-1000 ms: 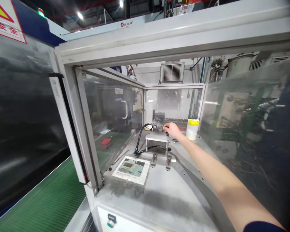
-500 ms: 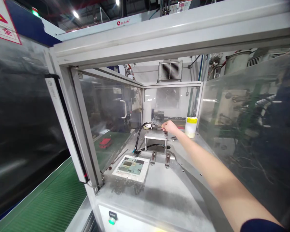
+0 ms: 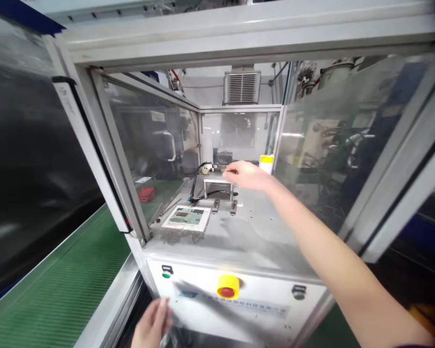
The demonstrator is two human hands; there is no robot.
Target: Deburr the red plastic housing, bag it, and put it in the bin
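My right hand (image 3: 244,174) is inside the enclosure, just in front of a small raised metal stand (image 3: 217,179). Its fingers are pinched together, and whatever they hold, if anything, is hidden. On top of the stand, partly behind my fingertips, sits a small metal fixture (image 3: 207,167) with black cables running down its left side. My left hand (image 3: 152,321) shows low in the view, slightly blurred, before the cabinet front. Its fingers are loosely extended with nothing visible in them, below a green button (image 3: 166,274).
A printed sheet (image 3: 187,218) lies on the metal worktop (image 3: 239,241). Behind my right hand stands a white container with a yellow lid (image 3: 266,159). A red emergency stop with yellow collar (image 3: 228,287) is on the front panel. A green conveyor (image 3: 82,270) runs at left; frame posts and clear panels surround the worktop.
My right hand has drawn back from the fixture on the stand, toward me. My left hand has come into view at the bottom. The camera has tilted down, showing the front panel.
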